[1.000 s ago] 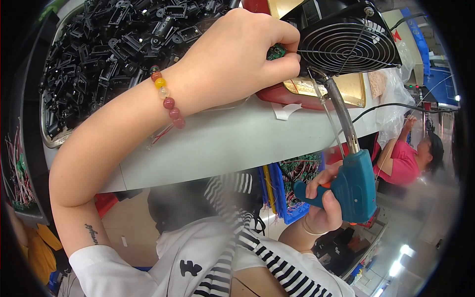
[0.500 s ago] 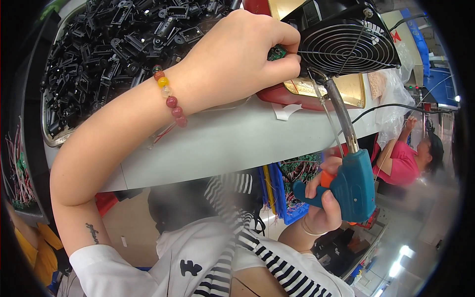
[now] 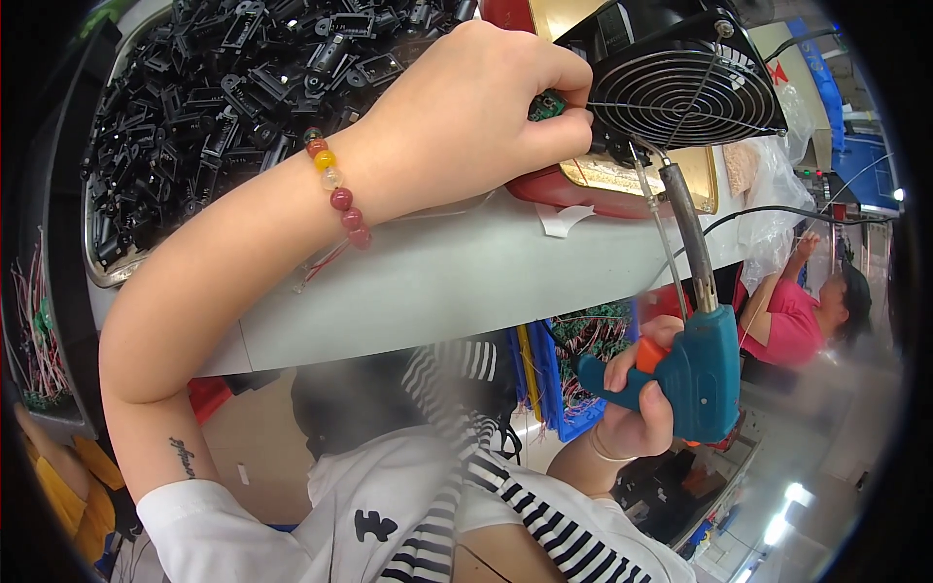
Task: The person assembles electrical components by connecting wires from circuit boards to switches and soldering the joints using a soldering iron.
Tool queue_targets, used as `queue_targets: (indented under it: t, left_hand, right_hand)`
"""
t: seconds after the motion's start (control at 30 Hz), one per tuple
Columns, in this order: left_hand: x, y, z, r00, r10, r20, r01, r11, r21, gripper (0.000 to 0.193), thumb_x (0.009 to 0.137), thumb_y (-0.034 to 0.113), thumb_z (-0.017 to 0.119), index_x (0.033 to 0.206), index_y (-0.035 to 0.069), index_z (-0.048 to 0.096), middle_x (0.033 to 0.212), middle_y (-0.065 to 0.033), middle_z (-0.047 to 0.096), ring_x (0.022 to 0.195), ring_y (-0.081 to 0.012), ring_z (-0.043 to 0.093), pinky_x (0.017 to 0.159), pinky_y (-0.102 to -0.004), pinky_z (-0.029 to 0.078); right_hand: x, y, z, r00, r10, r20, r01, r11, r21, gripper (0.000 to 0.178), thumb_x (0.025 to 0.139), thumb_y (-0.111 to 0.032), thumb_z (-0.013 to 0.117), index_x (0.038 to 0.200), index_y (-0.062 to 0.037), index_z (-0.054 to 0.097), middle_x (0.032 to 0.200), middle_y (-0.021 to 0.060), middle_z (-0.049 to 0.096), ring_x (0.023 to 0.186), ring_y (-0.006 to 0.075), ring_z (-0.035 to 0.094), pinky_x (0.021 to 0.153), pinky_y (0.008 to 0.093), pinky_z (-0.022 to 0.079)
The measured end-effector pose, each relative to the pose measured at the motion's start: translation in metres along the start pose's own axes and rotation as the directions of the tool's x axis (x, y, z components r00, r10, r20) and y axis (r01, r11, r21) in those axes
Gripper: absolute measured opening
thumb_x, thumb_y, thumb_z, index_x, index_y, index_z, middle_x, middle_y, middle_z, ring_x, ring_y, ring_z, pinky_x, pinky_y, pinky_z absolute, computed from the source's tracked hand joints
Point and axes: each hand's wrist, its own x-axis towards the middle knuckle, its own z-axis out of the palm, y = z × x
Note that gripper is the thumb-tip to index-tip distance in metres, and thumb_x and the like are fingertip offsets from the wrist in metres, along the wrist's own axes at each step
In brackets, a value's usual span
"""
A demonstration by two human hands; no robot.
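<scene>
My left hand [image 3: 491, 102], with a bead bracelet at its wrist, reaches across to the front of a black fan. Its thumb and forefinger are closed on a small green circuit board [image 3: 546, 105]; a dark piece shows just past the fingertips, partly hidden. In my right hand [image 3: 630, 413] is a teal soldering gun [image 3: 708, 379] with an orange trigger, held upright below the fan. Its metal barrel and thin solder feed tube point up toward the left fingertips. The tip ends close to the dark piece; whether they touch I cannot tell.
A tray [image 3: 89, 209] heaped with black plastic parts fills the upper left. The fan [image 3: 680, 92] stands over a red and gold box [image 3: 573, 185] on the pale table [image 3: 437, 282]. Below the edge hangs a blue bin [image 3: 573, 428] of wired boards. A co-worker in pink [image 3: 785, 316] sits at right.
The soldering gun has shifted slightly right and down, its tip moving away from the left fingertips. My left hand has barely moved and keeps its pinch.
</scene>
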Motion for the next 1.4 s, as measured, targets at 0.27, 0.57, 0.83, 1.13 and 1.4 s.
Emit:
queue_targets:
  t: [0.27,0.57,0.83,1.13,1.4]
  left_hand:
    - [0.001,-0.002,0.0,0.999,0.043,0.01,-0.043,0.997,0.06,0.019,0.081,0.019,0.065,0.084,0.0,0.069,0.071,-0.0104,0.068,0.051,-0.016,0.058,0.05,-0.0267,0.046]
    - [0.0,-0.001,0.0,1.0,0.022,-0.005,-0.022,1.0,0.01,0.02,0.078,0.021,0.064,0.079,0.003,0.07,0.069,-0.0159,0.066,0.063,-0.0317,0.065,0.064,-0.0375,0.053]
    - [0.0,0.006,-0.012,0.99,-0.02,0.138,0.008,0.996,0.084,0.02,0.082,0.022,0.068,0.086,0.002,0.067,0.07,-0.0123,0.066,0.057,-0.0233,0.062,0.056,-0.0324,0.048]
    - [0.001,0.013,-0.026,0.914,0.31,0.263,-0.394,0.83,0.394,0.013,0.077,0.009,0.069,0.088,0.006,0.062,0.084,-0.0083,0.06,0.077,-0.0271,0.062,0.066,-0.0345,0.048]
    - [-0.008,0.026,-0.011,0.877,0.442,0.187,-0.428,0.546,0.72,0.014,0.071,0.009,0.065,0.084,0.011,0.064,0.084,-0.0043,0.058,0.078,-0.0188,0.058,0.071,-0.0305,0.042]
  right_hand:
    - [0.0,-0.003,0.001,0.999,0.034,-0.036,-0.03,0.994,0.105,0.054,0.071,-0.017,0.072,0.114,0.0128,0.057,0.109,0.0251,0.055,0.059,0.0227,0.061,0.057,0.027,0.045]
    - [0.0,-0.005,0.002,0.998,0.034,-0.057,-0.029,0.996,0.089,0.055,0.071,-0.018,0.073,0.114,0.0118,0.057,0.109,0.0242,0.055,0.059,0.0224,0.06,0.057,0.0271,0.045]
    - [0.0,-0.003,0.001,0.999,0.005,-0.034,-0.003,0.999,0.055,0.058,0.073,-0.018,0.066,0.118,0.0121,0.049,0.109,0.0251,0.053,0.055,0.0199,0.058,0.05,0.0269,0.045]
    - [-0.003,-0.003,-0.005,0.997,0.054,-0.062,-0.051,0.998,0.047,0.061,0.071,-0.025,0.07,0.117,0.0107,0.052,0.107,0.0224,0.053,0.058,0.0199,0.058,0.057,0.0269,0.044]
    - [-0.004,-0.007,0.001,0.99,0.111,-0.087,-0.103,0.991,0.086,0.06,0.07,-0.028,0.076,0.113,0.01,0.059,0.107,0.0206,0.054,0.06,0.0205,0.058,0.059,0.0267,0.042]
